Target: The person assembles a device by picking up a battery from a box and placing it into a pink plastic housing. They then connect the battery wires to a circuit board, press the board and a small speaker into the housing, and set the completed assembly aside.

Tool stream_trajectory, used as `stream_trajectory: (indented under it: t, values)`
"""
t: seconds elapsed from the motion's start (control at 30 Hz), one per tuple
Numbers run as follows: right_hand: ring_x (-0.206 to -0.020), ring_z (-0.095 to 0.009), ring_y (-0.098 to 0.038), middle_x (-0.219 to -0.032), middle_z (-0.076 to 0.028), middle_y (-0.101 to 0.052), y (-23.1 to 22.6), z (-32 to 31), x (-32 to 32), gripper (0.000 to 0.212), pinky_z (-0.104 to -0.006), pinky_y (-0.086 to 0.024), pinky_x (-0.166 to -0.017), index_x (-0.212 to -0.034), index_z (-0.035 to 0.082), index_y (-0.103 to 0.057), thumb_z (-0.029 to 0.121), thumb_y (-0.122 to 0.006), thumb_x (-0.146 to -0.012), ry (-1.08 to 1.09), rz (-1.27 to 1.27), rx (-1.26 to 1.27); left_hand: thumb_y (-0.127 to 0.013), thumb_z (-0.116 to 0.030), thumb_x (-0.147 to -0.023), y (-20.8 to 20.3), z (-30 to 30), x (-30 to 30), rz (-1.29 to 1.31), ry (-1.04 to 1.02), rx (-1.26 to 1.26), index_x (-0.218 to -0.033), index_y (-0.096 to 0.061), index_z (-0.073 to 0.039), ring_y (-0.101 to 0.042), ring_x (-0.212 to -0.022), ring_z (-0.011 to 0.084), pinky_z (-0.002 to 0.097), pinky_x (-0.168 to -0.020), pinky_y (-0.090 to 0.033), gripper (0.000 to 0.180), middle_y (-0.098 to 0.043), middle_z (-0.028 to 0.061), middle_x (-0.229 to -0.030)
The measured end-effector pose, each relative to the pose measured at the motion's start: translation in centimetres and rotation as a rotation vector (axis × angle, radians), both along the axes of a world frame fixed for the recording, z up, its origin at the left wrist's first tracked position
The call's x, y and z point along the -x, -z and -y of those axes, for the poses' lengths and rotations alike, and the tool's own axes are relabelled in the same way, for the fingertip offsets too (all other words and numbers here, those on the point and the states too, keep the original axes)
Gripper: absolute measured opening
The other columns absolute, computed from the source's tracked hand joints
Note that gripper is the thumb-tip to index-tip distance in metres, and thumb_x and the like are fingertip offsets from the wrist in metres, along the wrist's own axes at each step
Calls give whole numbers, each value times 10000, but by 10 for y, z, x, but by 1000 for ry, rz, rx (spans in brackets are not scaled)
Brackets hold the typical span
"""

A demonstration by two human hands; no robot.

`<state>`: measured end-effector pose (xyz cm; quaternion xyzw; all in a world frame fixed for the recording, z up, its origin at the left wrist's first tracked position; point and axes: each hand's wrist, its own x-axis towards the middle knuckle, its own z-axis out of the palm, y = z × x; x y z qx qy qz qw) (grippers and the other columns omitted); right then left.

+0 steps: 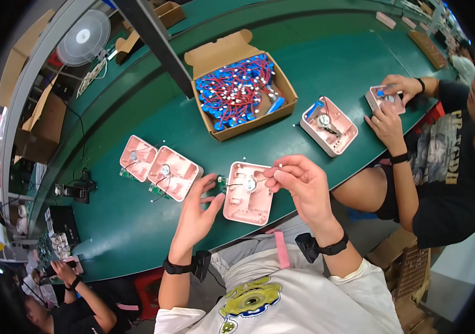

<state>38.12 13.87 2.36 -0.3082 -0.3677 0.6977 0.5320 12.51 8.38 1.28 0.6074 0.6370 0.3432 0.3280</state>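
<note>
White shirt [315, 292] nearest; pink housing [255, 204] on green surface [131, 228].
Right grip [303, 186] pinches thin lead [263, 179], housing lower-left of it; left grip [195, 214] spread, just left of housing; long axis fore-aft.

The head camera looked down from above the person's white shirt [310, 300] — a wide fisheye that bent straight edges. It faced across the green bench [131, 234], the left hand [194, 216] and right hand [306, 189] near, the open carton [220, 53] farther off.

The long green worktop [112, 222], co-workers [443, 183] along it, pink housings [257, 203] and carton [255, 126] of wired blue cells [215, 92] show an assembly workshop.
</note>
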Motion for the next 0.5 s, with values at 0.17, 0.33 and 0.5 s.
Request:
stream_trajectory:
  t: [0.17,0.33,0.5]
  values:
    - [-831,-169,-715,-1070,-186,-754,10,1,-12,192,-297,-592,-700,-1207,-50,-650,35,-627,-1036,-90,-135,114,-710,-82,-992,19,-11,-4,332,-57,168,-1346,-610,25,-663,-1104,158,290,-855,-583,384,-668,125,-1237]
    - [-756,-141,-691,-1061,-171,-755,7,5,-9,207,-276,-568,-619,-1213,-54,-653,54,-633,-1038,-141,-154,160,-700,-71,-1007,23,-12,0,411,-96,290,-1259,-642,56,-661,-958,96,240,-746,-557,289,-692,57,-1116]
    - [-718,-132,-685,-1032,-148,-754,-4,8,15,197,-268,-543,-557,-1187,-61,-672,52,-652,-1028,-126,43,143,-719,-67,-998,19,-4,5,405,-170,250,-1207,-674,25,-637,-858,63,203,-685,-507,233,-704,30,-1033]
